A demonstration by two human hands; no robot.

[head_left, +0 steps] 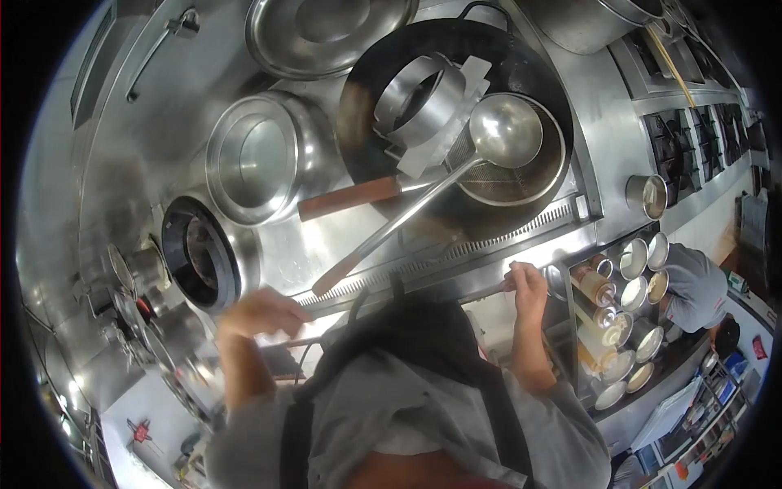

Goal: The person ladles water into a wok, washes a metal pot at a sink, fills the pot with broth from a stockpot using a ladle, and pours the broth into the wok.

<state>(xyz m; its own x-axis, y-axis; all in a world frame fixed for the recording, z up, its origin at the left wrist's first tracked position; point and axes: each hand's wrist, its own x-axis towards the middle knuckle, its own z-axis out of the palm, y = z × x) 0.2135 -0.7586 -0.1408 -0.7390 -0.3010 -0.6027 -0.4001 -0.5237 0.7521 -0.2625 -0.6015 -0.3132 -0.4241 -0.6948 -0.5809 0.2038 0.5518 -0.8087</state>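
Observation:
My left hand (267, 313) is smeared by motion at the front edge of the steel range, close to a black-rimmed pot (173, 248). My right hand (528, 282) is at the same edge with its fingers curled together; what is in them, if anything, is hidden. Ahead of me sits a large dark wok (358, 122). A ladle (507, 130) lies across it, its handle reaching toward my left hand. Under the ladle are a round mesh strainer (521, 191), a wooden-handled tool (350, 200) and a steel ring-shaped piece (428, 102).
Left of the wok stands a steel pot of clear liquid (262, 163); a wide steel basin (326, 28) is behind. A faucet (181, 28) is at upper left. Several seasoning containers (634, 293) line the right side, near another person (692, 285). Burners (672, 147) lie beyond.

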